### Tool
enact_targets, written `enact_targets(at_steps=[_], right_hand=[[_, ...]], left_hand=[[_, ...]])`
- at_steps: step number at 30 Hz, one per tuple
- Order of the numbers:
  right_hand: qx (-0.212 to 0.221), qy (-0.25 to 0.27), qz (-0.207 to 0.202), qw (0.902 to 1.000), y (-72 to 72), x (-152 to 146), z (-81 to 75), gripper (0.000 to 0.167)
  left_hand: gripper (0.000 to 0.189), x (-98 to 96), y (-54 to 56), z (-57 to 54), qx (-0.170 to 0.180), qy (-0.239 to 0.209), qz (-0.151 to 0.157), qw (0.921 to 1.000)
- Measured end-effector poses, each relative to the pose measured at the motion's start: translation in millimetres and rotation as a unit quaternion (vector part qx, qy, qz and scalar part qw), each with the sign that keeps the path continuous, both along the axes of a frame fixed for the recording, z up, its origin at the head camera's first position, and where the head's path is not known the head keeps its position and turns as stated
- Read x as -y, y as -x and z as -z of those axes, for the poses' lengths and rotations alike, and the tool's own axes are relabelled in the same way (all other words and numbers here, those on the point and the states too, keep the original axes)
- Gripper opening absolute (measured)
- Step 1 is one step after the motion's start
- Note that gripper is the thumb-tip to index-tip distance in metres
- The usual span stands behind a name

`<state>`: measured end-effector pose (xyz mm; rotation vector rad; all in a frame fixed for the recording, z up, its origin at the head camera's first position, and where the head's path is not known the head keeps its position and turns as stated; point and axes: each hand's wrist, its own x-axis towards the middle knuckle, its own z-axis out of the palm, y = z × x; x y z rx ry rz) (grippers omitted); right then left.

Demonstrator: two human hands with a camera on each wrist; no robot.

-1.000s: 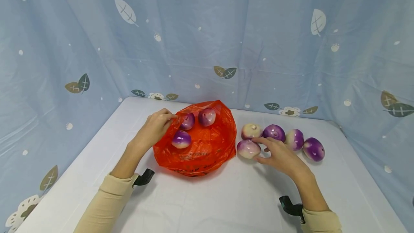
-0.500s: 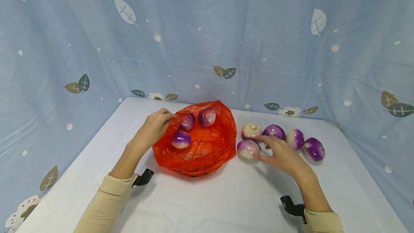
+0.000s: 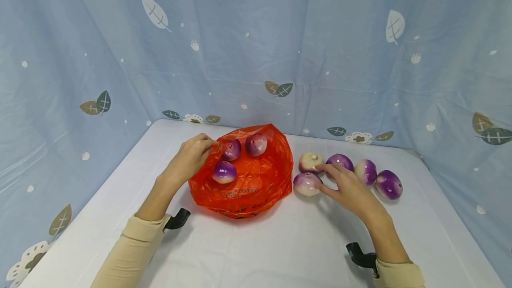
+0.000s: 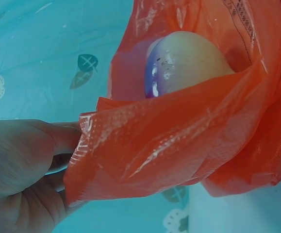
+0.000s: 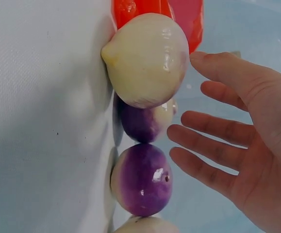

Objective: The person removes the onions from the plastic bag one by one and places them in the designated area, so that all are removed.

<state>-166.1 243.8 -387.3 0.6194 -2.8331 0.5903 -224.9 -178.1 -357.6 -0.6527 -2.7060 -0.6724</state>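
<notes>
My left hand pinches the left rim of a red plastic bag, holding it up; in the left wrist view the fingertips are hidden behind the plastic film. Inside the mouth of the bag lie three glossy purple-and-white turnips, one of them the near turnip. To the right of the bag, my right hand hovers with loosely bent, spread fingers beside a pale turnip. The right wrist view has the thumb tip close to this pale turnip; whether they touch I cannot tell.
Behind the pale turnip stands a cream turnip, with purple turnips in a row to its right. They rest on a white-covered table. A blue patterned curtain hangs around the back and sides.
The right hand's fingertips have drawn slightly back from the top of the pale turnip, a little to the right. The left hand and the bag look unmoved.
</notes>
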Motion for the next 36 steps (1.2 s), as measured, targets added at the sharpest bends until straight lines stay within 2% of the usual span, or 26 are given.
enact_targets(at_steps=[9, 24, 36], right_hand=[[-0.019, -0.017, 0.012, 0.9996, -1.2, 11.3, -3.7, 0.048], [-0.053, 0.001, -0.012, 0.9985, 0.4, 28.5, -6.9, 0.042], [-0.057, 0.008, -0.029, 0.9979, 1.9, 42.3, -6.3, 0.043]], left_hand=[[0.022, -0.7, 0.0, 1.1, 0.001, -0.001, 0.002, 1.0], [0.021, 0.5, 2.3, 4.5, -0.02, -0.008, 0.007, 0.9998], [0.023, 2.3, 0.6, 1.8, -0.005, -0.005, -0.001, 1.0]])
